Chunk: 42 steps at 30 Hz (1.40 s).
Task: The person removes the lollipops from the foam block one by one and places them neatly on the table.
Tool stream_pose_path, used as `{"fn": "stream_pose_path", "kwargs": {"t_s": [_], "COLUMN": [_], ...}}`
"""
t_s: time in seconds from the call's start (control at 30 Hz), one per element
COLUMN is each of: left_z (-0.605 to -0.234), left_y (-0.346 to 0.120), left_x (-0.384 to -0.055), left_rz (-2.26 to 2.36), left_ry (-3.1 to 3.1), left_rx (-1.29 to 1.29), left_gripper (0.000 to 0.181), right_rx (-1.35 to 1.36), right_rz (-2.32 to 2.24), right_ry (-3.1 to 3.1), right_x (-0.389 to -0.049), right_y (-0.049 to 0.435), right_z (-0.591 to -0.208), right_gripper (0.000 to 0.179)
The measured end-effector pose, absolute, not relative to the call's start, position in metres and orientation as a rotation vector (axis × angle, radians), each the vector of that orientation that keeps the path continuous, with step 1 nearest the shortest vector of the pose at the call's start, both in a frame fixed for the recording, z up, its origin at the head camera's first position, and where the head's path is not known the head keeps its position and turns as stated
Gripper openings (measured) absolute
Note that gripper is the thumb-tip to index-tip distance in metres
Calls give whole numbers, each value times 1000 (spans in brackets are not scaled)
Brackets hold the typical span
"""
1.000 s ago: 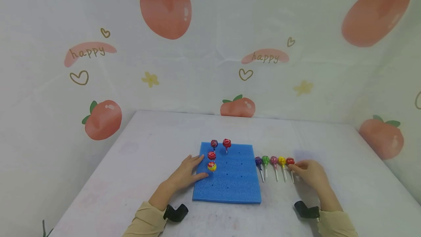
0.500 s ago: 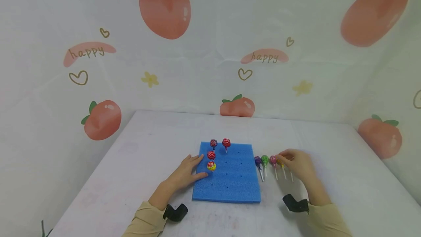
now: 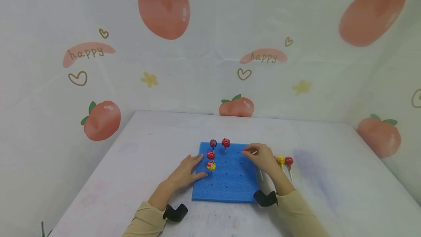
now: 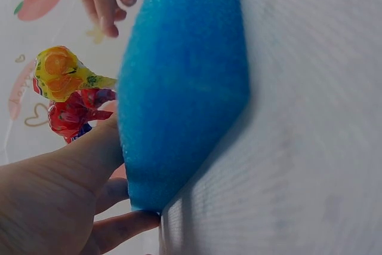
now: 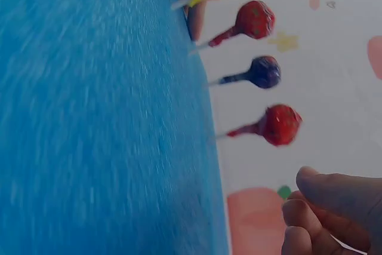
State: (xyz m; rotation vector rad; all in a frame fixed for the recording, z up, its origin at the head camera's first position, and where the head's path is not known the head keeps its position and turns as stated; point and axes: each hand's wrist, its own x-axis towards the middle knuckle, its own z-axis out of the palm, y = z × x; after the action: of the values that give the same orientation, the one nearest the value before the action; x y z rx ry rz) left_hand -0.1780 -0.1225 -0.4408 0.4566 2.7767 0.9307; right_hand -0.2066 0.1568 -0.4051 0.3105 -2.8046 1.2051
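My left hand (image 3: 186,171) rests on the left edge of a blue foam board (image 3: 227,193), fingers spread and thumb on top. In the left wrist view its fingers lie along the foam's edge. Several lollipops stand upright in the board's holes: a dark one (image 3: 213,143), a red one (image 3: 226,142), another red one (image 3: 211,155) and a yellow one (image 3: 211,166). Above the board's far right part, my right hand (image 3: 263,158) pinches a thin white lollipop stick (image 3: 254,153); the candy end is hidden by the hand.
Right of the board, a yellow-headed lollipop (image 3: 280,160) and a red-headed lollipop (image 3: 289,161) lie on the white table (image 3: 329,178). Others in that row are partly or wholly behind my right hand. A printed cloth (image 3: 197,76) hangs behind the table.
My right hand has swept left from the red and yellow lollipops on the table to over the board, where a white stick shows in its fingers. My left hand has stayed still.
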Motion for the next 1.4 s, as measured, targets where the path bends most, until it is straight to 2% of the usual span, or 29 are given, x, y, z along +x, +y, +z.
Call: {"fn": "stream_pose_path", "kwargs": {"t_s": [0.37,0.67,0.87,1.03,1.4], "left_z": [-439,-439,-440,-440,-440], "left_y": [-122,-122,-122,-122,-122], "left_x": [-178,-178,-178,-178,-178], "left_rz": [933,932,932,938,936], "left_ry": [2781,2778,2781,2781,2787], "left_rx": [463,460,458,458,456], "left_gripper": [71,71,71,71,71], "right_rx": [309,265,224,186,196], "right_rz": [1402,1496,1492,1561,1627], "right_ry": [-2784,-2762,-2767,-2751,-2670], "right_x": [-224,-227,-229,-230,-230], "right_y": [123,109,103,100,97], "right_z": [-422,-427,-431,-432,-428], "right_gripper": [23,39,43,40,18]}}
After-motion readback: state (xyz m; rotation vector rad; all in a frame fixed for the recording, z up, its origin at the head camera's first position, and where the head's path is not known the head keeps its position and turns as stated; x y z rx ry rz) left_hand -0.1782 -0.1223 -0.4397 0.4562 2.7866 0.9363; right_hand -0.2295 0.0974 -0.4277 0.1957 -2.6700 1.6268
